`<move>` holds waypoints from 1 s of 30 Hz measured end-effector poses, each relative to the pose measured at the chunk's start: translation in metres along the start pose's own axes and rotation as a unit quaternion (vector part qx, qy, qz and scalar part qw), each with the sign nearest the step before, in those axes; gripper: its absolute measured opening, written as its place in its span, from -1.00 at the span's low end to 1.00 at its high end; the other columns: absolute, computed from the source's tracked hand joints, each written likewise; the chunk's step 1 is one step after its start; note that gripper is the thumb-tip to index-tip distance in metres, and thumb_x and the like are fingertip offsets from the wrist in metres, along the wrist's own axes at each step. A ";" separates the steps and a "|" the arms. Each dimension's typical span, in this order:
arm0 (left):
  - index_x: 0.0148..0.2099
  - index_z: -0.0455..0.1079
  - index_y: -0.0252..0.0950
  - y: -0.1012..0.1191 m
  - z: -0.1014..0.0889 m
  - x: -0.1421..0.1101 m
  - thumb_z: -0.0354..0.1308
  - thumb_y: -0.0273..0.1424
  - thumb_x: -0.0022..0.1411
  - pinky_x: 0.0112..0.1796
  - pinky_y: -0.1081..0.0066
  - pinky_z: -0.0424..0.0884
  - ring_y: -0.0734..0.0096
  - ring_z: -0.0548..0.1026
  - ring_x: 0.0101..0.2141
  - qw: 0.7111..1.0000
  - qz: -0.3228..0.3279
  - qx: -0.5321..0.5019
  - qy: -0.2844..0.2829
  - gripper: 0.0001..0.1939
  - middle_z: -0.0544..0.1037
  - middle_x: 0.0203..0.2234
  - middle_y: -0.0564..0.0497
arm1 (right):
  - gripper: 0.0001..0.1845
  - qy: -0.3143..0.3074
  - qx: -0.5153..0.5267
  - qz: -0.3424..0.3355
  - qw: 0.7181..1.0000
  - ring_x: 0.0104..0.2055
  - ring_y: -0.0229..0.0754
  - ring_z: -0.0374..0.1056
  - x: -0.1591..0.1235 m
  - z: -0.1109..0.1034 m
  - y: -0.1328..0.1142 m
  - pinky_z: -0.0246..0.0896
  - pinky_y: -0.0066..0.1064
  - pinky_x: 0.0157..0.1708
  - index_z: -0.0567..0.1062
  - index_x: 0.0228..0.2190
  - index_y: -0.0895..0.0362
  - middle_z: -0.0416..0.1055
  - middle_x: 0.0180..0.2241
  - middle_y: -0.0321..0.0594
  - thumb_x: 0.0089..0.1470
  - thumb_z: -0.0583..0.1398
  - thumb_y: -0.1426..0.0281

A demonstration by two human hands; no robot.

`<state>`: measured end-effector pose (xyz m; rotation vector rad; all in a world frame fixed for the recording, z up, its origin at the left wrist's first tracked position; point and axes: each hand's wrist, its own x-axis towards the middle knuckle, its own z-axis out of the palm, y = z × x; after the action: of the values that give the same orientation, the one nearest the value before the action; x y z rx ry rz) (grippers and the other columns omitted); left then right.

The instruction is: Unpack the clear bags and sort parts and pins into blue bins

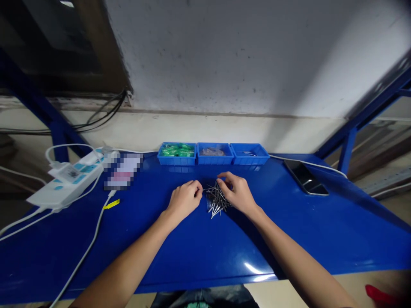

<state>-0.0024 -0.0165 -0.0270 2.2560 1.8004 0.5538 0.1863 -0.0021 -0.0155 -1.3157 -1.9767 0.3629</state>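
Note:
A loose heap of thin silver metal pins (217, 201) lies on the blue tabletop (192, 252), between my two hands. On the heap's left side my left hand (186, 197) is closed in a pinch, with one thin pin seeming to stick out from its fingertips toward the heap. My right hand (238, 192) arches over the heap's right edge. Its thumb and index finger curl together at the back of the pile; whatever is between them is too small to make out.
Three blue bins stand along the wall: one with green packets (178, 150), one with brownish small pieces (212, 152), one with a few thin metal pieces (249, 153). A black phone (306, 177) lies right. A white power strip (69, 182), cables and a yellow tag (112, 204) occupy the left.

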 end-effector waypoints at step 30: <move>-0.44 0.12 -0.25 0.004 -0.009 -0.002 -0.17 -0.38 0.28 -0.52 0.49 0.08 0.52 0.24 -0.62 0.978 0.034 -0.207 -0.018 -0.78 0.22 -0.67 0.17 | -0.89 -0.081 0.033 -0.094 0.992 -0.44 -0.27 0.26 -0.006 -0.001 -0.006 0.10 -0.46 -0.41 0.39 -0.34 0.12 0.34 -0.46 -0.26 0.16 0.07 0.40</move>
<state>-0.0032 -0.0204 -0.0180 2.0294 1.4314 0.8103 0.1843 -0.0100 -0.0138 -1.0765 -2.1845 0.4504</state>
